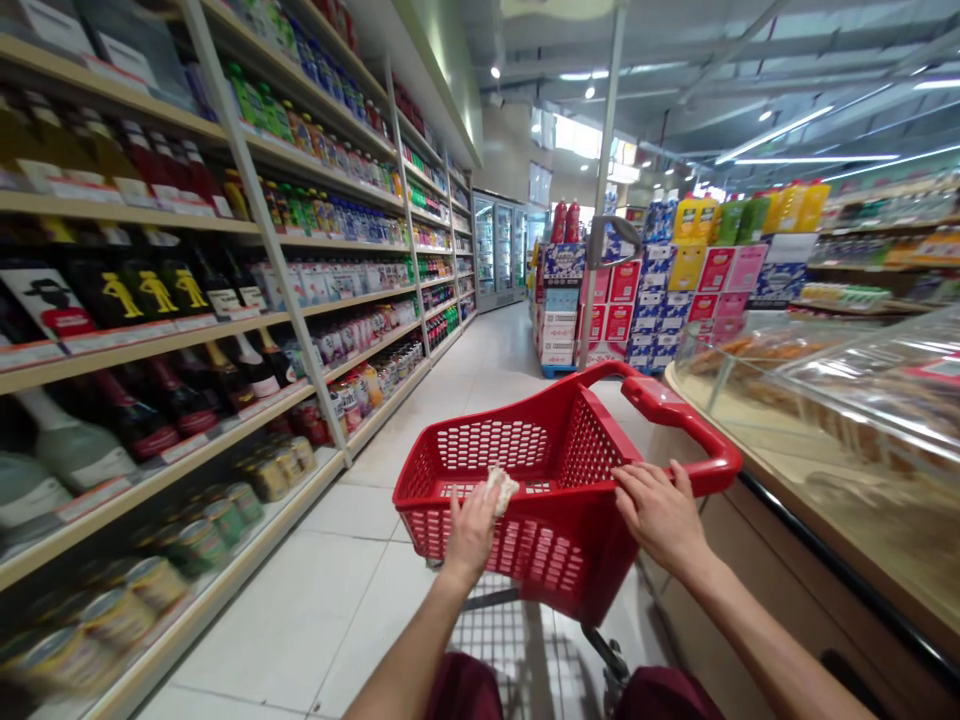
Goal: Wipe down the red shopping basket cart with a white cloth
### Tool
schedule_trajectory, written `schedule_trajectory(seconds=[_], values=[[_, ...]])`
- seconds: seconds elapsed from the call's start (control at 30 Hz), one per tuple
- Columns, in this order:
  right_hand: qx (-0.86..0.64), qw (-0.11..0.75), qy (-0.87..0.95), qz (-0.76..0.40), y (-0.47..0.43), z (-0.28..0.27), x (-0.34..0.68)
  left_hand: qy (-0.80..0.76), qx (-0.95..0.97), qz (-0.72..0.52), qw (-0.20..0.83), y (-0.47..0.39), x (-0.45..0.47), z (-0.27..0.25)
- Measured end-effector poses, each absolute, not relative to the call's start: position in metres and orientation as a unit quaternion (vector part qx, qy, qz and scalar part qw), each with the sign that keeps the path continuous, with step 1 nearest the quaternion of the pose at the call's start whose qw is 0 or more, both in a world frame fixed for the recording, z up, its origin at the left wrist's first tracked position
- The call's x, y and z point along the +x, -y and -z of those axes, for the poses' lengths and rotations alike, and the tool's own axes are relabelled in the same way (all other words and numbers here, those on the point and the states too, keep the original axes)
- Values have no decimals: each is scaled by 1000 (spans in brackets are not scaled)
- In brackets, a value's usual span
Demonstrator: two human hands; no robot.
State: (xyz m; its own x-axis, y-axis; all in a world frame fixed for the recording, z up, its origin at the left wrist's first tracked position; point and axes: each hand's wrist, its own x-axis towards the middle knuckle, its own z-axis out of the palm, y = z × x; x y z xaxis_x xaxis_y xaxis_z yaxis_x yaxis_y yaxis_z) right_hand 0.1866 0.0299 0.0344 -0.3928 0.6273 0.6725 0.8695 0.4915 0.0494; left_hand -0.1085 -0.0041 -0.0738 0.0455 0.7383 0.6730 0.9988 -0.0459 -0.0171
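A red plastic shopping cart (600,520) stands sideways in front of me, its perforated basket showing nothing inside. My left hand (472,530) is at the basket's near rim and presses a crumpled off-white cloth (501,490) there; the cloth pokes out past the fingers. Farther right, my right hand (656,505) grips the rim beside the cart's red handle (682,425), fingers over the edge and thumb side up. The undersides of both hands are hidden.
Shelves (300,300) of bottles and cans line the left. At right runs a bakery counter (750,470) with clear covers, close to the cart. Stacked drink boxes (660,310) and a pole (604,150) stand ahead. Glass-door fridges (495,245) are at the back.
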Motion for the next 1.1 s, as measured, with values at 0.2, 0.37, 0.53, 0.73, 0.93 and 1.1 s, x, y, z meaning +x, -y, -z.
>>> schedule_trajectory(seconds=[0.2,0.37,0.53,0.73,0.93,1.1], values=[[-451,294,813,221,-32,-35,193,701,-599,284,263,23,-162,72],[-480,297,792,234,-38,-35,192,669,-643,270,256,12,-127,73],[-482,278,803,213,-40,-38,193,652,-655,277,261,8,-116,65],[-485,261,808,210,-37,-44,188,607,-699,278,257,-7,-67,56],[-530,283,757,258,-49,-54,223,626,-680,289,250,-9,-67,61],[-516,305,759,255,-50,-54,231,578,-718,323,214,-21,-25,47]])
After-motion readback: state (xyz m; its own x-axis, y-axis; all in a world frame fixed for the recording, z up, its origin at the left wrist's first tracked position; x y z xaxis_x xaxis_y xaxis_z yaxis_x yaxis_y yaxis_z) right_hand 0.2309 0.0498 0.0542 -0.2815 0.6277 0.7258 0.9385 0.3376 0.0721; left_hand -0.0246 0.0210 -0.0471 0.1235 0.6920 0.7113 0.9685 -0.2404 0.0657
